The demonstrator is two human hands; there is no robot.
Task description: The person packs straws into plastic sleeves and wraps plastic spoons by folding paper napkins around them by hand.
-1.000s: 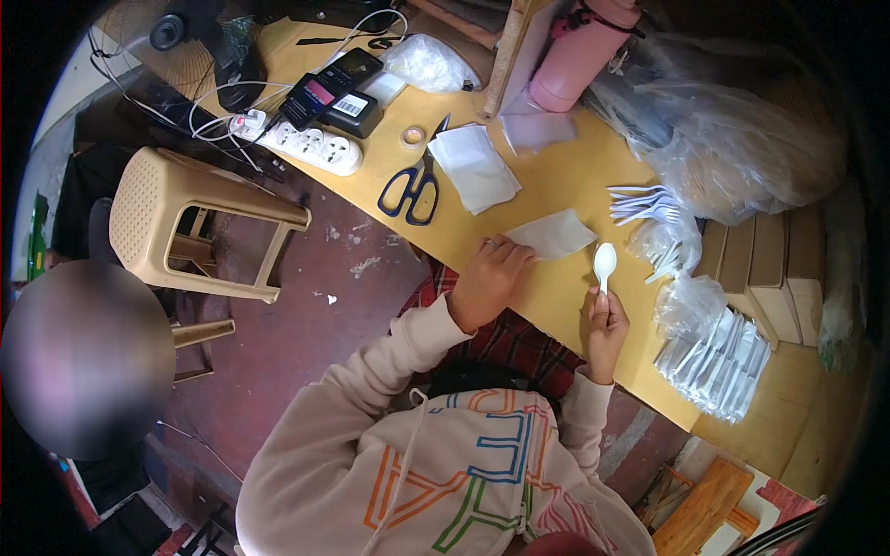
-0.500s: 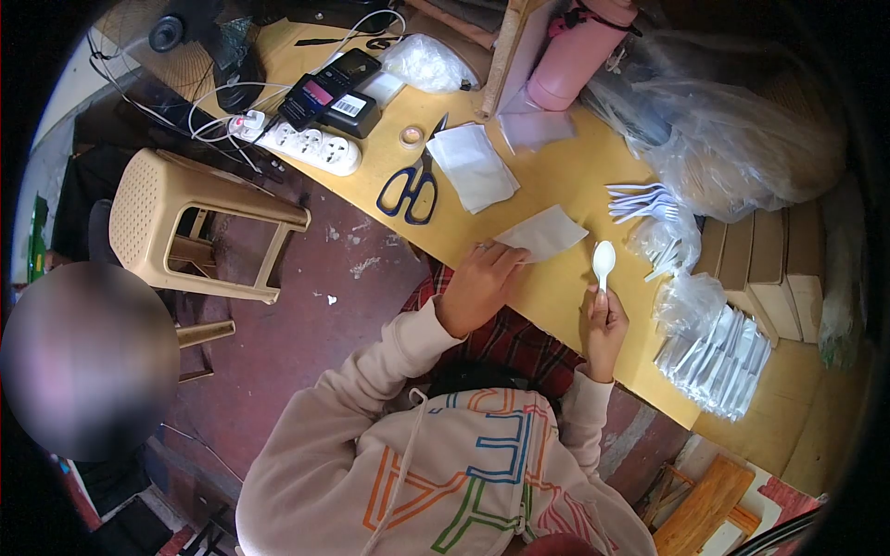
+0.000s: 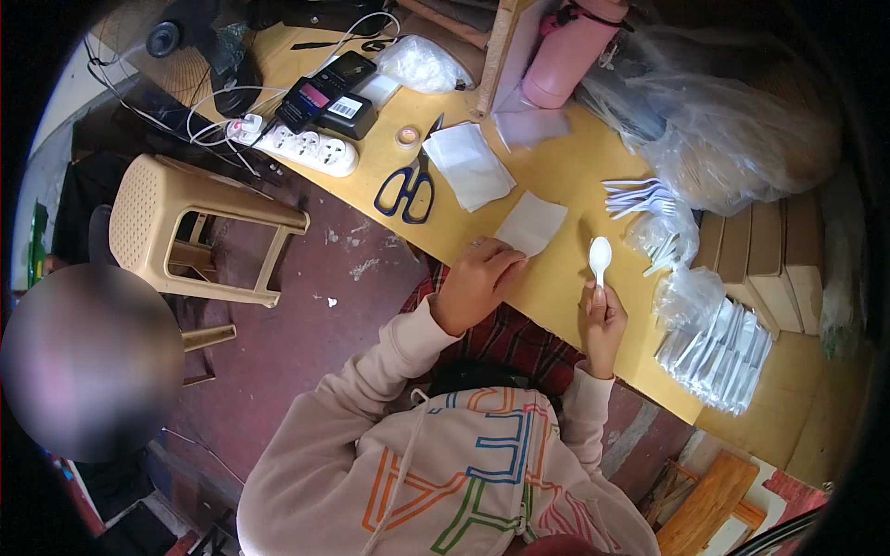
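My left hand point(image 3: 478, 284) is at the table's front edge, its fingers pinched at the lower corner of a white paper-like sheet point(image 3: 533, 223). To the right, my right hand point(image 3: 603, 320) holds a white plastic spoon point(image 3: 600, 259) upright by its handle, bowl away from me. Beyond the sheet lies a stack of similar white sheets point(image 3: 470, 167), beside blue-handled scissors point(image 3: 405, 194) and a tape roll point(image 3: 407, 138). White plastic forks point(image 3: 640, 197) lie beyond the spoon, and wrapped cutlery packs point(image 3: 715, 357) are lined up at the right.
A power strip point(image 3: 311, 148), a phone point(image 3: 304, 104) and a pink bottle point(image 3: 572, 56) stand toward the back of the table point(image 3: 371, 181). Clear plastic bags point(image 3: 732, 120) and cardboard boxes point(image 3: 765, 264) are at the right. A beige stool point(image 3: 199, 227) and a blurred person point(image 3: 93, 361) are at left.
The sheet at my left hand has turned and shifted left, now more upright in view. My right hand still holds the spoon, nearly in the same place.
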